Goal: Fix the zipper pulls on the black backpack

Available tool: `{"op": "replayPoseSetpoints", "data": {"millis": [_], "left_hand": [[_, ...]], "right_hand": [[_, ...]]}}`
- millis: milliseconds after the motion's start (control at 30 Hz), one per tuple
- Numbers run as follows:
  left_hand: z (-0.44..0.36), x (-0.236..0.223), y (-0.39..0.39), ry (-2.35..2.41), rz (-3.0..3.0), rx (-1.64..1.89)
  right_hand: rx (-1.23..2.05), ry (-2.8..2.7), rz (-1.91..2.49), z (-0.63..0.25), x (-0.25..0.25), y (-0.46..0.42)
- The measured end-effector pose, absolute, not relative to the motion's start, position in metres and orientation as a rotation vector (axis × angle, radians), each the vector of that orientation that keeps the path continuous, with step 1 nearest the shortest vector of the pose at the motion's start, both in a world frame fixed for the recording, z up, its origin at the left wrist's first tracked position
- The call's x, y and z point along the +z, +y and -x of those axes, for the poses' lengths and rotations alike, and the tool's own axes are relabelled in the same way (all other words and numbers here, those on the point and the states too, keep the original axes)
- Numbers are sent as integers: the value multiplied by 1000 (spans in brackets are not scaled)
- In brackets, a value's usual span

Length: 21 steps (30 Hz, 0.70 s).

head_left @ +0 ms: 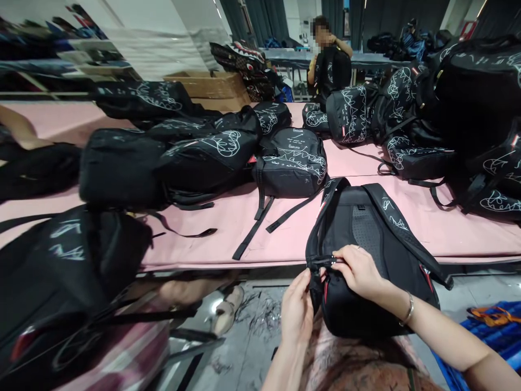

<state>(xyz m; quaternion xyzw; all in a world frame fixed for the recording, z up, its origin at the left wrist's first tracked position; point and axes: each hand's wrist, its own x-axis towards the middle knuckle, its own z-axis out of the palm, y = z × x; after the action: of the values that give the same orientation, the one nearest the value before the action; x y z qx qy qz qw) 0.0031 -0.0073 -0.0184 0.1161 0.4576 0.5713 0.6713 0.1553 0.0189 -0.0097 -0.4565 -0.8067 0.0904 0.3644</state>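
Observation:
A black backpack (366,217) leans on the pink table's front edge, its back panel and shoulder straps facing up and its lower end over my lap. White scribbles mark one padded strap (393,212). At the bag's left side, my right hand (358,271) pinches a short black webbing strap (323,260) near its end. My left hand (297,304) is closed at the lower left of that strap, its fingertips against the strap and the bag's edge. Red trim shows beside the fingers. The strap's far end is partly hidden by my left fingers.
Several black backpacks with white drawings lie across the pink table (228,244), piled high at the right. A cardboard box (207,89) stands behind. At the left, a co-worker's arm (20,127) reaches in. Another person (329,54) is at the back. A blue bundle (488,331) lies lower right.

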Motion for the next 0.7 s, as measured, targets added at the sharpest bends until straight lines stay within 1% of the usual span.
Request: {"op": "replayPoseSetpoints", "data": {"millis": [167,233,300,433,567,633,700], "left_hand": [[-8,-14,-11,1043,-300,1290],[-7,-12,-12,1056,-307,1284],[-4,-10,-12,1065,-316,1283],[-3,-10,-11,1086,-336,1265],[-8,-17,-17,1233,-486,1285],[-4,-18,-29,1327,-554,1247],[8,-13,-47,1361,-620,1104]], "right_hand": [[158,-2190,1195,-150,-4,18],[220,-2150,1198,-150,-4,19],[416,-1996,1228,-151,-6,20],[985,-1562,1265,-146,-13,28],[1472,-1354,1170,-127,-15,43],[1656,-1197,1096,-119,-14,53],[1724,-1042,1066,-116,-15,64]]}}
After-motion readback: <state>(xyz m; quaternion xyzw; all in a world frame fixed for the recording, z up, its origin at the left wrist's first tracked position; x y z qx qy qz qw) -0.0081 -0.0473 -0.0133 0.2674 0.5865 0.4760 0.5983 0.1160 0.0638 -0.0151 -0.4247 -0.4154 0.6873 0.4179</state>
